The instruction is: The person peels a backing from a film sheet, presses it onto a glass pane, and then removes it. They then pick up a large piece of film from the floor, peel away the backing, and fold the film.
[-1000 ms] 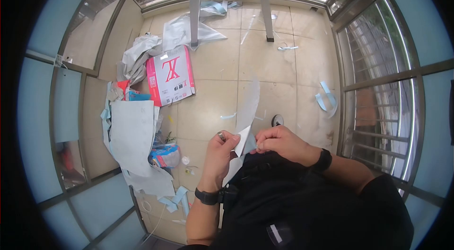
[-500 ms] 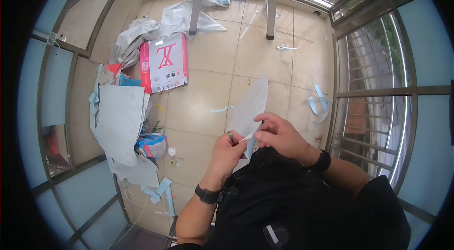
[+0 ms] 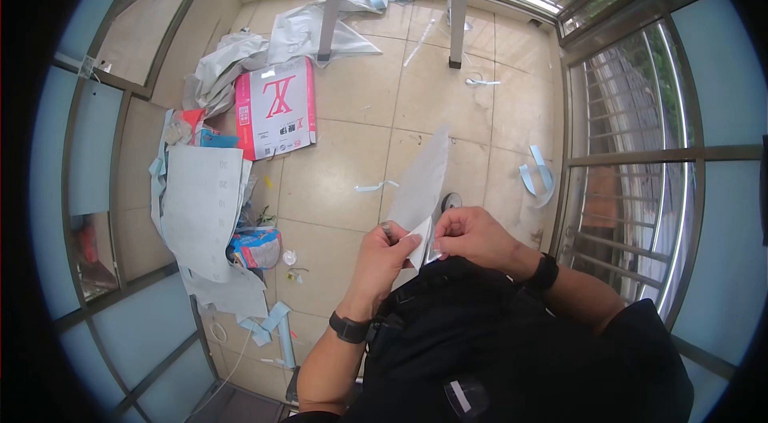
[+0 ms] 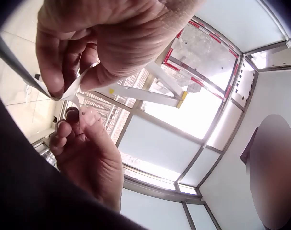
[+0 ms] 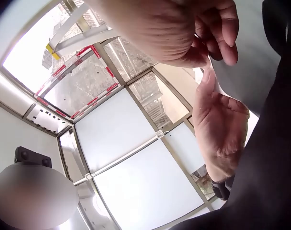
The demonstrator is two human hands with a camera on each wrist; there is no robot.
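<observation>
A long, thin whitish sheet point(image 3: 420, 175) stands out forward from the hands, its near edge bent between them. My left hand point(image 3: 386, 259), with a ring on one finger, pinches this near part between thumb and fingers. Close on its right, my right hand point(image 3: 480, 240) pinches the sheet's edge with thumb and forefinger. From the left wrist view, a narrow white bit of the sheet point(image 4: 74, 93) runs between the left fingertips above and the right fingertips point(image 4: 90, 116) below. The right wrist view has the sheet's greyish face point(image 5: 243, 72) beside the fingers.
At the left lie a number-printed sheet point(image 3: 204, 211), a pink-and-white box point(image 3: 278, 107), a blue packet point(image 3: 258, 247) and crumpled plastic point(image 3: 228, 63). Light-blue strips point(image 3: 538, 171) are scattered on the tiled floor. Metal ladder legs point(image 3: 457, 15) stand ahead; glazed frames surround the space.
My right fingers came off the sheet's edge half a second ago, spread and raised, and now pinch it again lower down. The sheet's folded white flap has shifted at my left thumb.
</observation>
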